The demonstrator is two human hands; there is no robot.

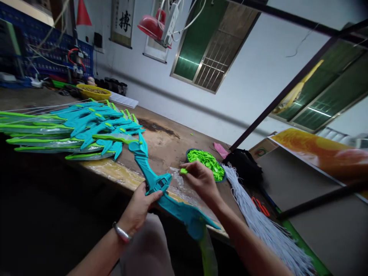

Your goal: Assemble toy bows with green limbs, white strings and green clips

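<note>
At the near edge of the worn wooden tabletop (161, 143), the left hand (138, 209) gripped a teal toy bow (161, 191) around its middle, thumb pressed on the hub, while the bow's lower limb hung out past the edge over the person's lap. The right hand (201, 180) pinched a small green piece (184, 171) between thumb and fingertips, just beside the hub and not quite touching it. Since the piece was tiny and held only by the tips, it looked liable to slip and drop off the edge into the dark space below, where finding it would be hard. A crooked approach could probably have jammed it, or forced the left grip to twist the bow. Crinkled clear plastic film (184, 189) lay under the hands and might have snagged or slid. Close behind the right hand stood a dish of green pieces (208, 161), near enough that a drawn-back elbow or wrist could have knocked it and scattered them. Farther left, a pile of finished bows (80, 130) lay well apart, and a bundle of white cords (258, 214) trailed off the right side.
</note>
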